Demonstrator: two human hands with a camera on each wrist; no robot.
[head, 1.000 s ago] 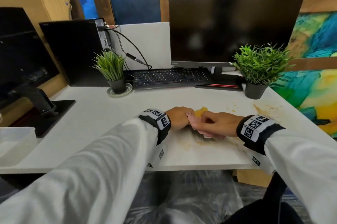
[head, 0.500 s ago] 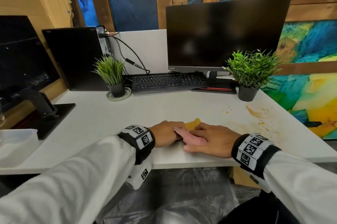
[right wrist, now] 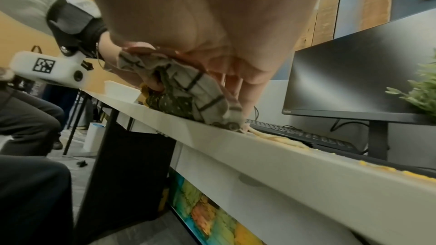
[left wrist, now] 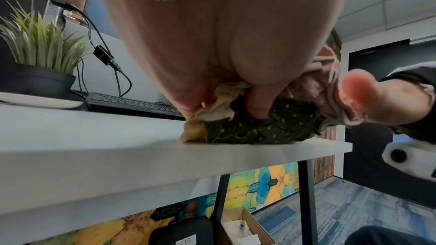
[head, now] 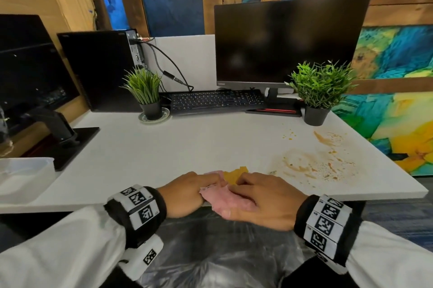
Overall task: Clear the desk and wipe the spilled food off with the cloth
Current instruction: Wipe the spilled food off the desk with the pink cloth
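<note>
Dark monitor, keyboard, two potted plants.

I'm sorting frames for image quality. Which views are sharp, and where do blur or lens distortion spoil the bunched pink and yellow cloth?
Head view: sharp, evenly lit; the wide lens bows the white desk edge; the bunched pink and yellow cloth is mostly hidden between the hands. Left wrist view: the left hand is a soft, oversized blur, the cloth fairly crisp. Right wrist view: dimmer and smeared; the right hand fills the top.
</note>
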